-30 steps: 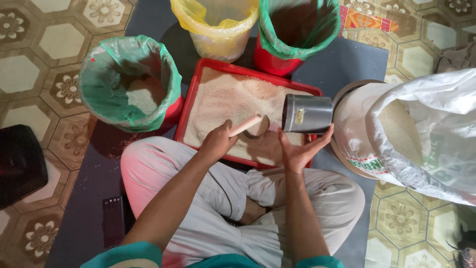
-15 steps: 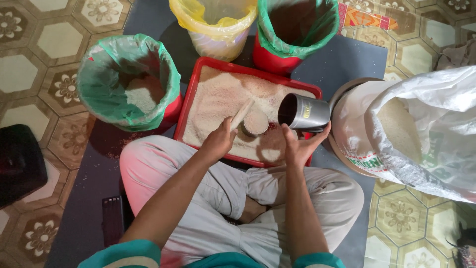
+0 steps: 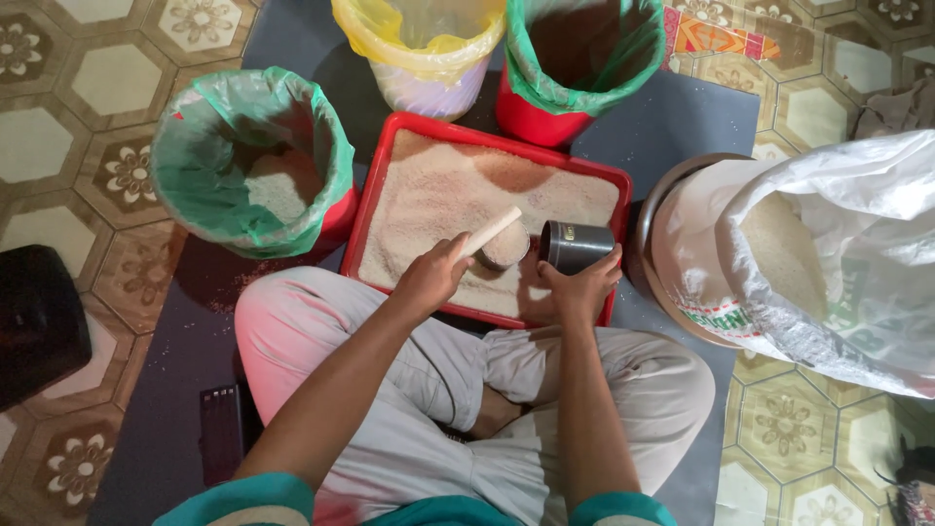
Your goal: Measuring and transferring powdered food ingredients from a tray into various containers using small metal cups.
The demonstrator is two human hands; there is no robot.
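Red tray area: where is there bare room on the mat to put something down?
Bare dark mat shows between the green-lined red bucket and the white sack, and left of the person's knee below the green-lined bin. The red rectangular tray is crowded: grain, left hand, right hand, metal cup.

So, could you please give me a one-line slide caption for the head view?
Left hand holds a wooden stick, right hand tilts a metal cup over a red tray of grain.
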